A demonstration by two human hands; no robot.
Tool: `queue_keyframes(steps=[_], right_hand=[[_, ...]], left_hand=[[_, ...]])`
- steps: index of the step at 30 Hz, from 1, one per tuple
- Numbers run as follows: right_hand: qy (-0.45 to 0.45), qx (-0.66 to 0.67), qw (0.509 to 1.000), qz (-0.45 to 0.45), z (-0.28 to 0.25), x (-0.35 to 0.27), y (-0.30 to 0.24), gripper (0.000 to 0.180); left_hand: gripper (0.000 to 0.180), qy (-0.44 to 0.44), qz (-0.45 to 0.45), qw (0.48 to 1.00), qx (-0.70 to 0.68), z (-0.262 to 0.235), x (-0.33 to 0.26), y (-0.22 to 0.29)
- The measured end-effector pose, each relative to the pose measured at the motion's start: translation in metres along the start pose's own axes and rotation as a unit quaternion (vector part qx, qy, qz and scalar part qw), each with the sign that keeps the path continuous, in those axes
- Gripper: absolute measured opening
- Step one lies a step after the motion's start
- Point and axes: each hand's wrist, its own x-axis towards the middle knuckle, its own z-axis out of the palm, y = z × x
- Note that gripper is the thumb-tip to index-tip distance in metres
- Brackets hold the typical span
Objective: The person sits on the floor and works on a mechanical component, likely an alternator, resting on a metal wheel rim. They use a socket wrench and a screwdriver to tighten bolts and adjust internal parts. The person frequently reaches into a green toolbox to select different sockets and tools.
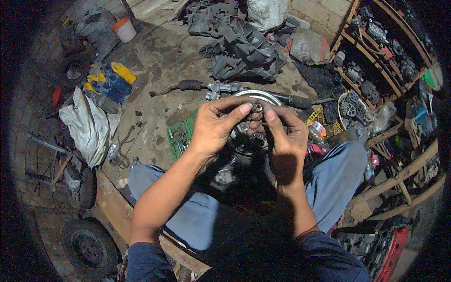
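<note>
Between my two hands, up in front of my knees, is a small dark metal ring with a hole in its middle. My left hand pinches it from the left, thumb tip against its edge. From the other side my right hand closes on it with bent fingers, its thumb just right of the ring. Fingers partly cover the ring, so its full shape is hidden. Below and behind the hands lies a pale-rimmed basin with metal parts in it, mostly in shadow. A green tool case with small metal pieces sits left of it.
A steering rack lies across the floor beyond my hands. Black plastic parts are heaped farther back. On the right stand wooden shelves of machine parts and a yellow crate. A white sack and a wheel are at left.
</note>
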Motion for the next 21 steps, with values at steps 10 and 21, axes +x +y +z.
queue_keyframes(steps=[10, 21], right_hand=[[0.003, -0.229, 0.973, -0.032, -0.045, 0.044, 0.05, 0.022], [-0.029, -0.478, 0.876, -0.048, -0.108, 0.057, 0.226, 0.024]], left_hand=[[0.029, 0.06, -0.017, 0.983, 0.172, -0.01, 0.01, -0.025], [0.025, 0.107, -0.068, 0.916, 0.38, -0.06, 0.025, -0.187]])
